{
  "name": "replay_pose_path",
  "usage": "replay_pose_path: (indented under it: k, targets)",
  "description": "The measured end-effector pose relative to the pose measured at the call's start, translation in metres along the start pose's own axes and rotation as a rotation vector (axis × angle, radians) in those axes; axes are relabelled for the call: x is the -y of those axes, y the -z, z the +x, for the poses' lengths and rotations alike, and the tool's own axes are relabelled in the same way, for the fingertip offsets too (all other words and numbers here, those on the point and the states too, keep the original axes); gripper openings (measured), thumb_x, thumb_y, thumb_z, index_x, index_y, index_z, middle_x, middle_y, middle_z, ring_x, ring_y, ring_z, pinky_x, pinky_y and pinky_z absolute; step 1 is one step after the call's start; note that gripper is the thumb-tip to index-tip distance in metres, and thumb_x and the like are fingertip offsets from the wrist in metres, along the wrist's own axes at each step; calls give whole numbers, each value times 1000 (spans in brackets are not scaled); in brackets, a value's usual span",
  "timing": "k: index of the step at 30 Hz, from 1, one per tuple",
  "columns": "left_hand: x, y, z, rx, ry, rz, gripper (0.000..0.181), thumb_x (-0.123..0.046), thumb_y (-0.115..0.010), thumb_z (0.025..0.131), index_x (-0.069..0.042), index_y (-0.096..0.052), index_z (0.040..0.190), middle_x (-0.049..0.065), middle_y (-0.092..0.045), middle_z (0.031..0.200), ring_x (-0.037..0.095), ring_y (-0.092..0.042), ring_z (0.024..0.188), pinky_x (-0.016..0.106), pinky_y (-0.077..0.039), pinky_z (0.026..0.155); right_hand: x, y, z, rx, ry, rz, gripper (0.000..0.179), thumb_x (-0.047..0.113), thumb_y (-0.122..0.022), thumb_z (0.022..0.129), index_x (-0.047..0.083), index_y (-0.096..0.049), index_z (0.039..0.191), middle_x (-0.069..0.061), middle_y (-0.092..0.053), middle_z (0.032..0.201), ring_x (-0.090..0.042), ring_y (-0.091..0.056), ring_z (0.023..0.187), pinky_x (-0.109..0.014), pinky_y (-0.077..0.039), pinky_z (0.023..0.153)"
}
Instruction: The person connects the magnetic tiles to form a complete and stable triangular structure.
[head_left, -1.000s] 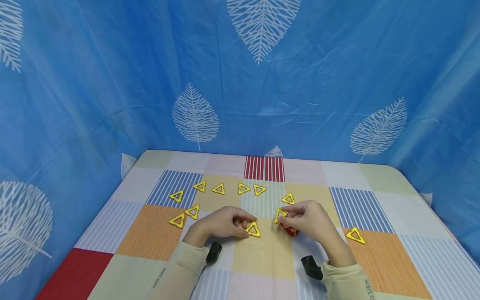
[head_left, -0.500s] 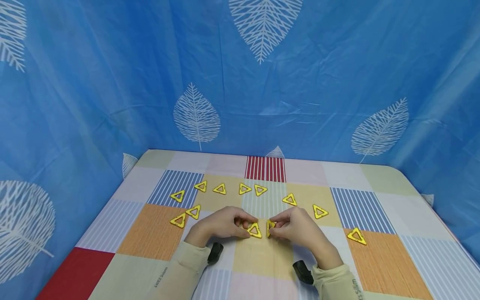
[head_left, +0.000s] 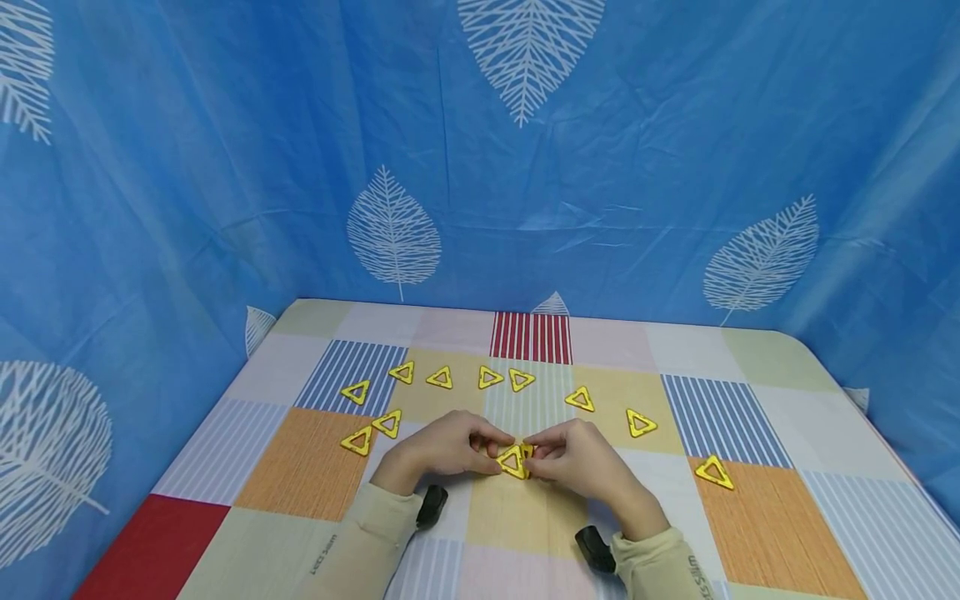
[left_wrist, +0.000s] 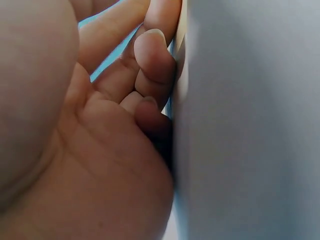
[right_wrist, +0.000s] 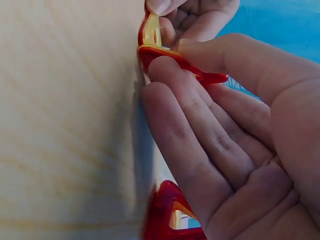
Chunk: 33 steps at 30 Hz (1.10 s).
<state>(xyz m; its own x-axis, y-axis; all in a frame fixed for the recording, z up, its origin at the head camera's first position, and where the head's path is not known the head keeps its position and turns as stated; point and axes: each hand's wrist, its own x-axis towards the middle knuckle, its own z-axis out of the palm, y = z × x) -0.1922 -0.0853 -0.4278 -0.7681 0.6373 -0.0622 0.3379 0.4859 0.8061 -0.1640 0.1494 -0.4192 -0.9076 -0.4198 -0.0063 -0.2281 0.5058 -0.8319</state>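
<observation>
My left hand [head_left: 450,450] pinches a yellow triangle tile [head_left: 516,474] by its left side, low over the middle of the table. Close on its right, my right hand [head_left: 581,458] holds a second triangle tile [head_left: 528,451], tilted up on edge and partly behind the first. In the right wrist view this second tile [right_wrist: 215,78] shows red edges and sits between thumb and fingers; one end meets the first tile [right_wrist: 151,32]. The left wrist view shows the left palm [left_wrist: 110,150] and curled fingers beside the tabletop; the tile is hidden there.
Several more yellow triangle tiles lie in a loose arc beyond the hands, from a tile [head_left: 356,441] at left, past a tile [head_left: 489,377] at the back, to a tile [head_left: 714,472] at right. A patchwork cloth [head_left: 525,575] covers the table; a blue curtain [head_left: 637,167] hangs behind.
My right hand has picked up a tile from the right, carried it left, turned it on edge and brought it against the left hand's tile. The left hand has stayed in place.
</observation>
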Motion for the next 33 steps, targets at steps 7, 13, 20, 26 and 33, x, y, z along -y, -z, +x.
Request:
replay_pose_path:
  k: [7,13,20,26,33]
  targets:
    - [0,0,1,-18,14,0,24,-8,-83,83,-11,-78,106,-8,-64,79,8,-53,70,25,-45,67,-4,-3,1,-18,-7,42,40,12,-92,72,-3,-75,106,0,-70,79,-14,-68,68,-26,-55,62]
    - [-1,0,1,-14,5,-1,23,-8,-83,83,-10,-78,105,-8,-65,80,7,-53,69,25,-45,66,-5,-6,2,-36,-10,34,40,13,-93,70,-1,-75,104,0,-69,80,-14,-67,68,-27,-55,62]
    - [0,1,2,-5,5,-5,23,-8,-83,83,-11,-79,105,-8,-64,79,8,-52,68,25,-44,64,-6,-6,2,-30,3,7,42,13,-93,70,3,-74,107,1,-67,81,-13,-67,69,-26,-54,63]
    - [2,5,1,-2,11,-2,26,-11,-84,83,-10,-78,108,-8,-65,81,9,-56,72,26,-46,67,-2,-10,5,-61,-42,-21,38,13,-94,69,6,-77,102,3,-67,79,-12,-65,68,-27,-54,63]
    - [7,20,-17,-22,8,-32,30,-11,-81,86,-7,-74,116,-7,-67,87,12,-62,80,28,-52,74,4,-14,2,-80,-110,-43,39,14,-95,67,8,-79,102,4,-66,78,-11,-64,66,-29,-53,63]
